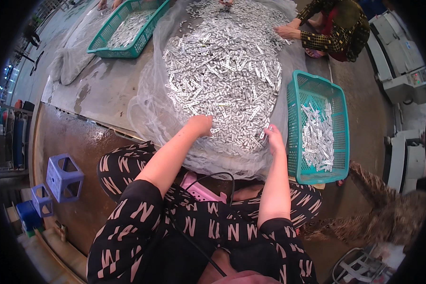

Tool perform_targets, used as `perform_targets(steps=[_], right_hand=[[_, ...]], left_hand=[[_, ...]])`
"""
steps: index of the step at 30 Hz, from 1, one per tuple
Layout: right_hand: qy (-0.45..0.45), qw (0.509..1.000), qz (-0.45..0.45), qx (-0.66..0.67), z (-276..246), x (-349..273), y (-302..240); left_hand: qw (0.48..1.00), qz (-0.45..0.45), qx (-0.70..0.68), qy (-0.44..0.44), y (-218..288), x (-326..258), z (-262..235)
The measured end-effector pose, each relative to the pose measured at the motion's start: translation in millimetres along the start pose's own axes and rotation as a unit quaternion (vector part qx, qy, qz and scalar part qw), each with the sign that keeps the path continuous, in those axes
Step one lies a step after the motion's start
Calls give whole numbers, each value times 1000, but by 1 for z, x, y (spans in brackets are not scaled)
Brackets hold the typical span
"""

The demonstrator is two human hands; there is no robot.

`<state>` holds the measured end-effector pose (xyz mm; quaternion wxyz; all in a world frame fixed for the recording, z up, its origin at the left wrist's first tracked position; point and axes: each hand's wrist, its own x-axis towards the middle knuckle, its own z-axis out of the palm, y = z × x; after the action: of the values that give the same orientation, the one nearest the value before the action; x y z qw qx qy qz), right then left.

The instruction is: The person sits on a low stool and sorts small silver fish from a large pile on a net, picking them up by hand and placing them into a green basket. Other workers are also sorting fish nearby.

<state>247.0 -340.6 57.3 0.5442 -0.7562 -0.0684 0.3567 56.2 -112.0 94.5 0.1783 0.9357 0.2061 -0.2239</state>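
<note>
A broad heap of small silvery-grey metal cylinders lies on translucent netting in front of me. Flat white strips with holes are scattered through it. At the heap's near left edge is my left hand, its fingers curled down among the pieces. One strip shows right by its fingertips; whatever those fingers grip is hidden. My right hand, at the near right edge, pinches a small holed strip between thumb and fingers.
A green plastic basket with many strips stands to my right. Another green basket holds pieces at the far left. Across the heap, a co-worker's hands reach in from the right. Purple stools stand at left; a pink basket sits near my lap.
</note>
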Motion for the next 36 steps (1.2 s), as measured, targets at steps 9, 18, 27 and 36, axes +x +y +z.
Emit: perform_targets(steps=[9, 18, 27, 36], right_hand=[[23, 896, -19, -444, 25, -7, 16], [63, 882, -56, -464, 39, -33, -10], [-23, 923, -209, -323, 119, 5, -21], [-153, 809, -250, -510, 227, -17, -55]], left_hand=[[996, 35, -51, 58, -13, -13, 21], [874, -102, -472, 55, -92, 18, 5], [933, -240, -214, 164, -79, 6, -14], [963, -201, -166, 69, -108, -1, -11]])
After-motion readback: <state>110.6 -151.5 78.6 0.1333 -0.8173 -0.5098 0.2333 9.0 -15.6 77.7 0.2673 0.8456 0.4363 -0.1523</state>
